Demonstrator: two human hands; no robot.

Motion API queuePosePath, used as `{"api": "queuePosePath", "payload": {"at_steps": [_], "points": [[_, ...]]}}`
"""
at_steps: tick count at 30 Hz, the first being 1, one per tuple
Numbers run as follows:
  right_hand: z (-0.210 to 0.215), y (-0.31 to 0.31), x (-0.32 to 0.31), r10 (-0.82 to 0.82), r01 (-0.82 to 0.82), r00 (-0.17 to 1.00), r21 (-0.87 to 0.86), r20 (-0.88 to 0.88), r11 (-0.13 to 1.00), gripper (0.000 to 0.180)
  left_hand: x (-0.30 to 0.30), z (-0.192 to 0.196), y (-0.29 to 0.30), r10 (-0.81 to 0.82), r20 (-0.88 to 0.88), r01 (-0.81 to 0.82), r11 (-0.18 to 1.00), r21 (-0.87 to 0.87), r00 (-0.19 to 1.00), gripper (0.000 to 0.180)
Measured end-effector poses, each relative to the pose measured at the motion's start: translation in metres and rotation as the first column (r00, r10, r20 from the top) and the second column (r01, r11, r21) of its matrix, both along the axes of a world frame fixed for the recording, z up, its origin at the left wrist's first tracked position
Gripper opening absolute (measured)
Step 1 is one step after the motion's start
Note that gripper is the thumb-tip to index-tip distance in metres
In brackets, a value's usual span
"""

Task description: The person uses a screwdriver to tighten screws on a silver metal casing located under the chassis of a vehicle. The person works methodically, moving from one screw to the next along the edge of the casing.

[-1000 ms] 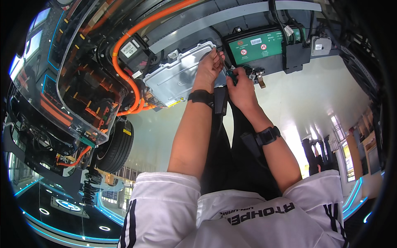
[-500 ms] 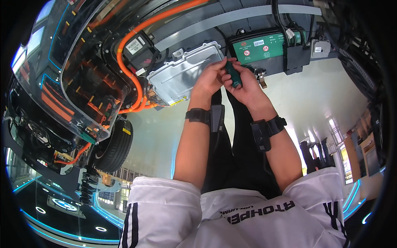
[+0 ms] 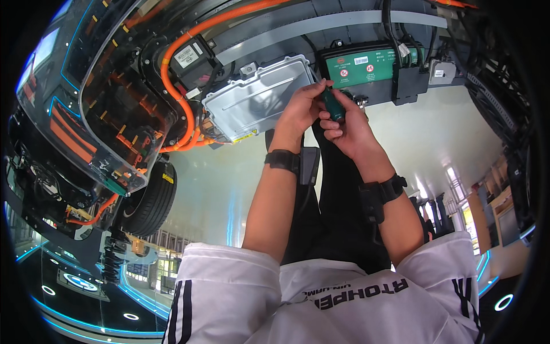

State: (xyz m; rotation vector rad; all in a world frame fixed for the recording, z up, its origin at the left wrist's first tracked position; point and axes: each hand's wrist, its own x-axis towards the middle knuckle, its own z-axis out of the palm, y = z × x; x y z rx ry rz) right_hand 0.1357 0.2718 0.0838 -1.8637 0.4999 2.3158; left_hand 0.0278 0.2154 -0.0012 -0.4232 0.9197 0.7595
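Both hands (image 3: 326, 117) raised, fingers around green tool (image 3: 332, 105)

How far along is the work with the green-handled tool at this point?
Done: nothing visibly finished; the silver module looks mounted, its cover on. In hand: both the left hand and right hand grip the green-handled tool beside it. Left: any actual work on the module.

A silver ribbed metal housing (image 3: 259, 97) sits near the middle of the exposed vehicle chassis. Left of the housing, a thick orange cable (image 3: 172, 74) loops around a black box with a white label (image 3: 189, 57). Right of the housing is a green-topped black module (image 3: 358, 66). Below and left of the housing, a tyre (image 3: 150, 200) shows.
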Motion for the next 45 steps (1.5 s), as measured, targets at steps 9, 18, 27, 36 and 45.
{"api": "queuePosePath", "payload": {"at_steps": [9, 18, 27, 36, 45], "points": [[-0.007, -0.008, -0.001, -0.29, 0.285, 0.95, -0.062, -0.111, 0.957, 0.02, 0.004, -0.003, -0.007, 0.206, 0.208, -0.203, 0.978, -0.036, 0.956, 0.042], [-0.003, -0.001, -0.015, 0.433, -0.489, 0.856, 0.169, 0.284, 0.856, 0.031, 0.003, 0.009, 0.016, -0.078, -0.164, 0.058, 0.991, -0.122, 0.983, 0.033], [0.017, 0.016, -0.02, 0.693, -0.986, -0.039, 0.084, 0.719, -0.142, 0.039, 0.005, 0.0, 0.006, 0.039, -0.094, -0.05, 0.992, -0.118, 0.995, 0.029], [0.007, 0.012, -0.025, 0.696, -0.783, 0.604, 0.123, 0.388, 0.61, 0.036, 0.005, 0.001, -0.007, 0.382, 0.201, -0.378, 0.924, -0.058, 0.902, 0.04], [0.008, 0.01, -0.014, 0.433, -0.524, 0.817, 0.177, 0.381, 0.833, 0.035, 0.008, 0.002, 0.004, 0.327, 0.176, -0.32, 0.945, -0.068, 0.928, 0.035]]}}
